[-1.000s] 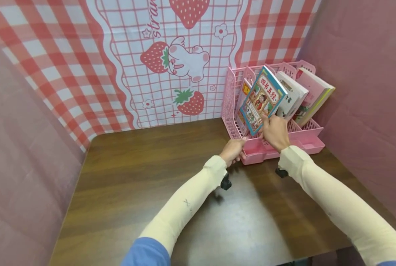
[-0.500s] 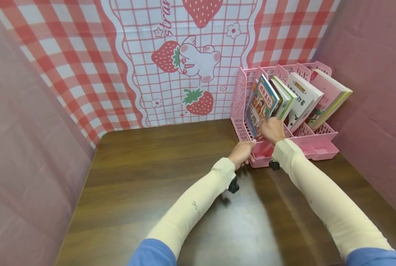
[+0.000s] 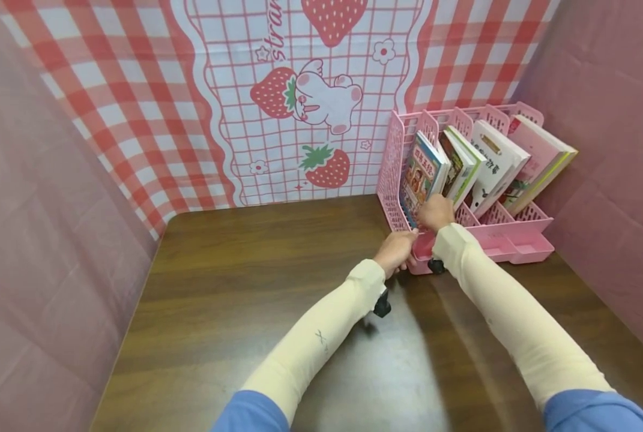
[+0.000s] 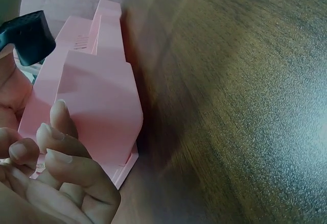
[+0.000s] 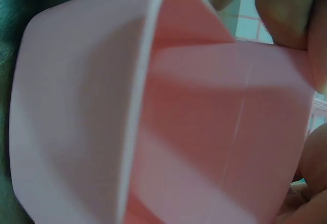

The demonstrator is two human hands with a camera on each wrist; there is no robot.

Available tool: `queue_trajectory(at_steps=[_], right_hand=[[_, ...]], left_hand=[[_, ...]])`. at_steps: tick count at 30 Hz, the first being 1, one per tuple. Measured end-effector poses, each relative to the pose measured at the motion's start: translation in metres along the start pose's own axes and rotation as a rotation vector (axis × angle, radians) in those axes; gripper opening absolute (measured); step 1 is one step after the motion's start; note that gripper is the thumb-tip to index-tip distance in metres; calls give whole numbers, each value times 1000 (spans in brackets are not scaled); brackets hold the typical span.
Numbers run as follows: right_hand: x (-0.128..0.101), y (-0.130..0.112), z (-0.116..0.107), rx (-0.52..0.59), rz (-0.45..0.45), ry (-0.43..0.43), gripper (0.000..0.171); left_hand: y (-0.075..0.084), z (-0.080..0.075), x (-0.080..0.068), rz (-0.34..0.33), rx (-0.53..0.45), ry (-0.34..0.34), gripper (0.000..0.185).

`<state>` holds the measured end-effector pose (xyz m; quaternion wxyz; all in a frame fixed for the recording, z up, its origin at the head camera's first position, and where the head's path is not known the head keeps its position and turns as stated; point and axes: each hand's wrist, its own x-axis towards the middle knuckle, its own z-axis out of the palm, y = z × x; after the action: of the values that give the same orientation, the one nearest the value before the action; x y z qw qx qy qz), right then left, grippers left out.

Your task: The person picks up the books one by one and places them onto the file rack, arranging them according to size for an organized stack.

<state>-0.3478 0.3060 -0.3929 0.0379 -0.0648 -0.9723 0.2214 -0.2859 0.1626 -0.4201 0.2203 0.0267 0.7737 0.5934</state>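
Lower centre: our left hand (image 3: 395, 252), fingers (image 4: 61, 155) curled on the front corner of the pink rack (image 3: 516, 240) | just above: our right hand (image 3: 436, 211), fingers clamped on the picture book's (image 3: 422, 175) lower edge | right of centre: book upright in the leftmost slot | beyond: more books (image 3: 494, 165), dark bench (image 3: 245, 282), strawberry cloth (image 3: 299, 96).

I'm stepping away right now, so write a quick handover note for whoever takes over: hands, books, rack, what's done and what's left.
Left hand: fingers curled on the front left corner of the pink rack, steadying it.
Right hand: grips the lower edge of the colourful book, which stands tilted in the leftmost slot.
Three other books lean in the slots to its right.
Done: the book is in its slot.
Left: probably seat it fully, then let go with both hands.
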Motion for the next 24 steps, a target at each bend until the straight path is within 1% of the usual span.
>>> queue_trajectory(at_steps=[2, 5, 9, 12, 15, 19, 21, 24], right_hand=[[1, 1, 1, -3, 8, 13, 19], [2, 1, 1, 27, 24, 41, 20], [2, -1, 4, 87, 60, 45, 33], [0, -1, 8, 84, 48, 39, 44], [-1, 0, 11, 106, 52, 33, 42], [-1, 1, 11, 176, 100, 38, 37], [2, 1, 11, 180, 110, 47, 36], [6, 0, 11, 147, 121, 77, 35]], left_hand=[[0, 0, 0, 3, 3, 1, 41], [-1, 0, 1, 5, 1, 5, 41], [-3, 0, 2, 11, 3, 3, 41], [-6, 1, 2, 14, 9, -5, 43], [-9, 2, 2, 6, 16, -12, 45], [-9, 3, 2, 6, 11, -13, 40], [-8, 3, 3, 17, 8, -16, 39], [-5, 3, 3, 35, 5, -13, 41]])
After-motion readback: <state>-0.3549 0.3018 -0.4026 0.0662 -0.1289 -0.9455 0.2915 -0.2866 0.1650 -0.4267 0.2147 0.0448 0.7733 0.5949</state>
